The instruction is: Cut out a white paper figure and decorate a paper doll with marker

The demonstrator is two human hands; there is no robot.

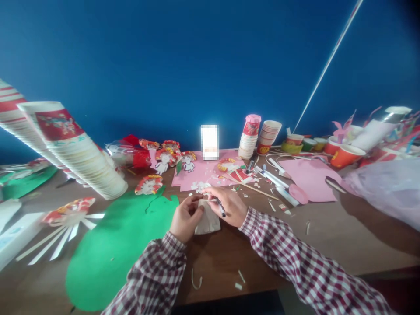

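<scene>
My left hand (185, 218) is closed on a small off-white piece of paper (208, 224), its thumb lying on the near face. The piece is held over the brown table and has a notched lower edge. My right hand (232, 206) grips a dark-barrelled pen (222, 209), its back end slanting toward me. The fingers hide the pen's tip, so I cannot tell whether it touches the paper. Just beyond my hands lie small white paper cut-outs (199, 187) on a pink sheet (187, 178).
A green paper sheet (124, 245) lies to the left, below a leaning stack of paper cups (88, 157). Cup stacks (249, 140) stand by the blue wall. Markers (274, 179), a wooden stick (254, 189) and another pink sheet (305, 175) are on the right. Paper scraps (238, 286) litter the table.
</scene>
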